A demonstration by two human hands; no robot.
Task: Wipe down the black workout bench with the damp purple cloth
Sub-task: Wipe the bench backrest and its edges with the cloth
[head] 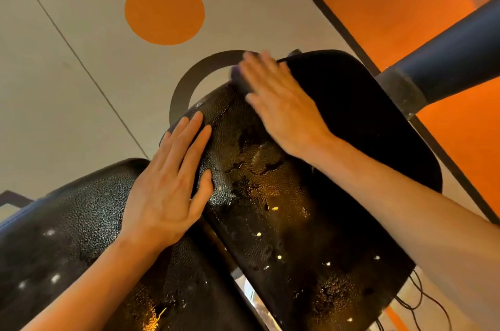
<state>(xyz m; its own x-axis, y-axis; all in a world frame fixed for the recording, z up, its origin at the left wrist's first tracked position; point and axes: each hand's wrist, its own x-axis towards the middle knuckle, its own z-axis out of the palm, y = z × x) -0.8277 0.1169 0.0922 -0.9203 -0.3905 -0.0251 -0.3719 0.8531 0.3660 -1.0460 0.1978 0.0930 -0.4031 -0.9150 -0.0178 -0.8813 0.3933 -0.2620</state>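
On the bench [270, 195], right hand [281, 109] presses the purple cloth [238, 79] flat-fingered; left hand [170, 182] rests flat.

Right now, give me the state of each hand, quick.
Left hand: open, flat on the black bench pad.
Right hand: open, pressing the purple cloth against the pad.

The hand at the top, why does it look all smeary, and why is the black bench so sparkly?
In the head view, the right hand is motion-blurred at its fingertips, over the purple cloth; the left hand looks sharp. The bench is wet, so droplets catch the light as orange and white glints. The wide lens bends the edges.
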